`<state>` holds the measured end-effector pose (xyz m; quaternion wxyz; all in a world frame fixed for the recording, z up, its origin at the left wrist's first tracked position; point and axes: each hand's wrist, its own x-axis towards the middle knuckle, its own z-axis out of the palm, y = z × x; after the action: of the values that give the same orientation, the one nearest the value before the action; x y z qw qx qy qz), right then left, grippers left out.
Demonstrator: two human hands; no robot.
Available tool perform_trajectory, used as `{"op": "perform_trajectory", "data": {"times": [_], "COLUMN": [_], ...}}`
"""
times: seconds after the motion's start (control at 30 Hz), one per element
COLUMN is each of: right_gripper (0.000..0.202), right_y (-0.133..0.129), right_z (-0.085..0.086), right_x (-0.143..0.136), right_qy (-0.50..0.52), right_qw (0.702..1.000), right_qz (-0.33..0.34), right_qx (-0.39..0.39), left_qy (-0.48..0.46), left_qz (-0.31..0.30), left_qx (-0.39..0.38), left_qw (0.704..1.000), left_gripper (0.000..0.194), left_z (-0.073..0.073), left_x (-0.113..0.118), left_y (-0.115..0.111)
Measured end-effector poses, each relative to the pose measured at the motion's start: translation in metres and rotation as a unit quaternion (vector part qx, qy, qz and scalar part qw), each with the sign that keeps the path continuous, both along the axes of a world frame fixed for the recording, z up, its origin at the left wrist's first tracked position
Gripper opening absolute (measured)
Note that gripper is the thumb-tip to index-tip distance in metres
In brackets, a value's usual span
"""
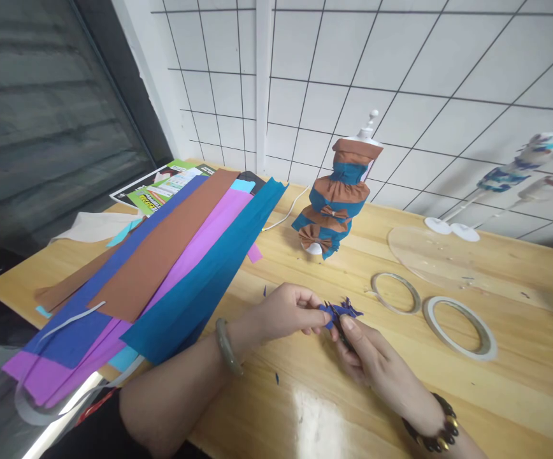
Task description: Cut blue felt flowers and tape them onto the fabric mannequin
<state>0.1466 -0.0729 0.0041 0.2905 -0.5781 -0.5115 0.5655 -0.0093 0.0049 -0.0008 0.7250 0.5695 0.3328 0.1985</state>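
My left hand, with a green bangle on its wrist, pinches a small piece of blue material, cloth or crepe paper. My right hand, a beaded bracelet on its wrist, is closed around small dark scissors. The blades meet the blue piece just past my left fingertips; whether they are apart is hard to see. Ragged dark blue bits lie right beyond the blades. Behind my hands stands a small dress form in a brown and teal ruffled dress with bows.
Brown, blue, purple and teal strips are piled at the left, over printed sheets. Two tape rolls lie at the right, near a clear round sheet. Two more small forms stand by the tiled wall. Blue scraps dot the table.
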Motion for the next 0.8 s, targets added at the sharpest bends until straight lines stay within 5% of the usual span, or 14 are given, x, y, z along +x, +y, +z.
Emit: {"op": "perform_trajectory", "data": {"times": [0.8], "right_gripper": [0.042], "right_y": [0.0017], "right_z": [-0.0011], "right_x": [-0.0047], "right_qy": [0.013], "right_qw": [1.000], "right_qz": [-0.028], "right_qx": [-0.005], "left_qy": [0.002], "left_qz": [0.003], "left_qx": [-0.011], "left_qw": [1.000], "left_gripper": [0.024], "left_z": [0.0006], "left_x": [0.0022], "left_y": [-0.0027]}}
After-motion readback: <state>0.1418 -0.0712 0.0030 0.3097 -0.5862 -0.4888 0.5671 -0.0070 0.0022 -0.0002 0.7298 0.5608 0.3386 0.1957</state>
